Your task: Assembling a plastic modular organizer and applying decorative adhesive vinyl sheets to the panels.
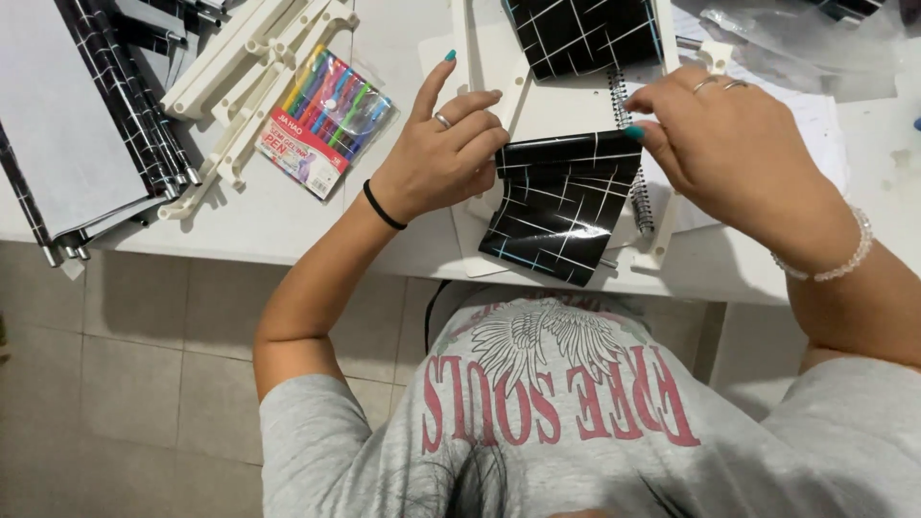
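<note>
A glossy black cover sheet with thin white grid lines [559, 205] curls over the near edge of a white board [537, 105] on the white table [288, 206]. My left hand [443, 153] pinches the sheet's upper left corner, with the index finger raised. My right hand [731, 144] grips its upper right corner, next to a metal spiral binding [633, 173]. A second black grid sheet [580, 34] lies farther up on the board.
A pack of coloured pens [326, 120] lies to the left. Beyond it are white plastic frame pieces [245, 67] and a stack of black-edged notebooks [86, 125]. Clear plastic wrap [787, 38] sits at the far right. Tiled floor [125, 364] shows below the table.
</note>
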